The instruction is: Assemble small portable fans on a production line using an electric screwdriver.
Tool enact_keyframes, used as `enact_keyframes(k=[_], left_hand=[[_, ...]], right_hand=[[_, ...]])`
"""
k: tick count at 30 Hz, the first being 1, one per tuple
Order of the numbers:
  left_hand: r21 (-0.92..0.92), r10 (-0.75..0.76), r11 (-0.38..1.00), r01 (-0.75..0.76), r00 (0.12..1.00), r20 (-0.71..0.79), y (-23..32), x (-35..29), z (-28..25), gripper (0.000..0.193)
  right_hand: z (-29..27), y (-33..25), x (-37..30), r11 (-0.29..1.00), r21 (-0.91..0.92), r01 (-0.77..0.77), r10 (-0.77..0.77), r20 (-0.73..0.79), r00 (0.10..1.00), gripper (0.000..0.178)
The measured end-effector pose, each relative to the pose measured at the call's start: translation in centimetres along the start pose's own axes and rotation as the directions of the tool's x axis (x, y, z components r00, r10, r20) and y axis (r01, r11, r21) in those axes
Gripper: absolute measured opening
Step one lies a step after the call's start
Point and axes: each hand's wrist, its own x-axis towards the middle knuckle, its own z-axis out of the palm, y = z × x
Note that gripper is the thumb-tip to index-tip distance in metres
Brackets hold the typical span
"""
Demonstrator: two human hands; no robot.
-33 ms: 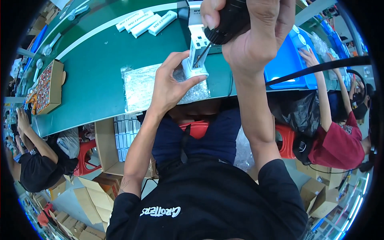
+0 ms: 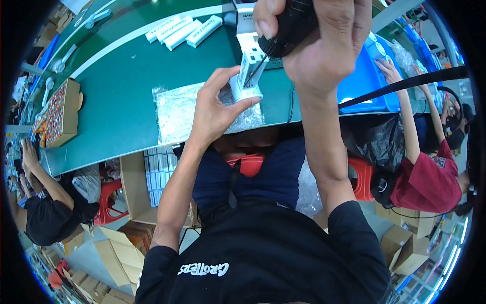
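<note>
My left hand [image 2: 213, 104] closes its thumb and fingers around the round base of a white plastic housing [image 2: 249, 81], holding it upright over a sheet of bubble wrap [image 2: 177, 114]. Inside the housing's open side something dark shows, too small to make out. Above and to the right, my right hand [image 2: 326, 53] grips a black electric screwdriver [image 2: 293, 28]. Its thin bit slants down to the left, and the tip reaches into the open side. Behind the housing stands a white box-like piece with print [image 2: 246, 23], partly hidden.
Several white boxes [image 2: 174, 33] lie at the back of the green table [image 2: 119, 93]. A cardboard box of small parts [image 2: 66, 114] stands left. Right is a blue tray [image 2: 357, 83], with a co-worker's hand [image 2: 390, 71] at it. A black cable [image 2: 405, 88] crosses the right side.
</note>
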Motion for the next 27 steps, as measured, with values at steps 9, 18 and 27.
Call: enact_keyframes(k=[9,18,27], left_hand=[[-0.037,-0.045,0.998,0.047,0.998,0.045,-0.1,0.3,0.5,0.059],[-0.012,-0.069,0.998,0.069,0.997,0.028,-0.1,0.0,-0.1,0.059],[-0.036,-0.021,0.999,0.020,1.000,-0.007,-0.2,0.0,0.1,0.061]], right_hand=[[-6.3,0.3,7.6,0.928,-0.111,0.356,-0.344,0.118,0.932,0.026],[-3.7,1.6,6.9,0.875,0.479,-0.069,0.097,-0.035,0.995,0.024],[-5.7,2.4,6.9,0.951,-0.103,0.292,-0.269,0.191,0.944,0.025]])
